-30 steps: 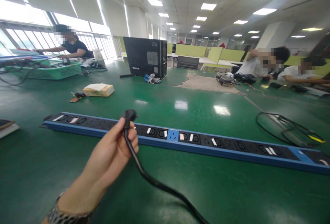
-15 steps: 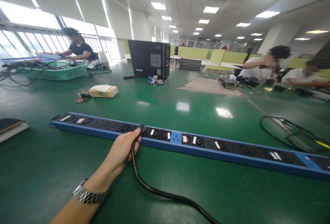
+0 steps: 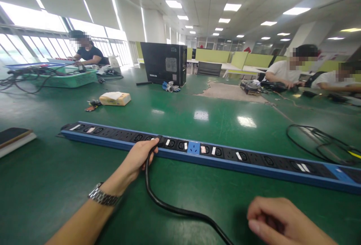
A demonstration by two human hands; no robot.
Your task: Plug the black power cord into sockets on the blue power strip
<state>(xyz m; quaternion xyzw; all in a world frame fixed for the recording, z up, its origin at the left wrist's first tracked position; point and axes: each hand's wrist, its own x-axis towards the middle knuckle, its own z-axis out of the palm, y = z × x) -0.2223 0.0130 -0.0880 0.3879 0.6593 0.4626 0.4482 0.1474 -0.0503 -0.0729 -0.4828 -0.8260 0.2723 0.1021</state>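
Note:
A long blue-and-black power strip point(image 3: 203, 154) lies across the table, with rows of sockets and small white labels along its top. My left hand point(image 3: 141, 155), wearing a metal watch, pinches the black plug point(image 3: 160, 140) of a thick power cord point(image 3: 175, 210) at the strip's sockets. How deep the plug sits cannot be made out. From there the cord curves down past the bottom edge. At the lower right is my right hand point(image 3: 276, 218), its fingers loosely curled and its thumb a little apart from them. Nothing shows in it, and it touches neither strip nor cord.
A black computer case point(image 3: 162, 64), gloves point(image 3: 170, 86) and a tissue pack point(image 3: 115, 99) stand farther back. Green basket point(image 3: 70, 78) with cables at left; coiled cable point(image 3: 313, 143) at right. A dark flat object point(image 3: 15, 138) lies left. Several people sit around.
My right hand has come into view at the lower right. My left hand still grips the plug at the same spot on the strip. The view has shifted slightly.

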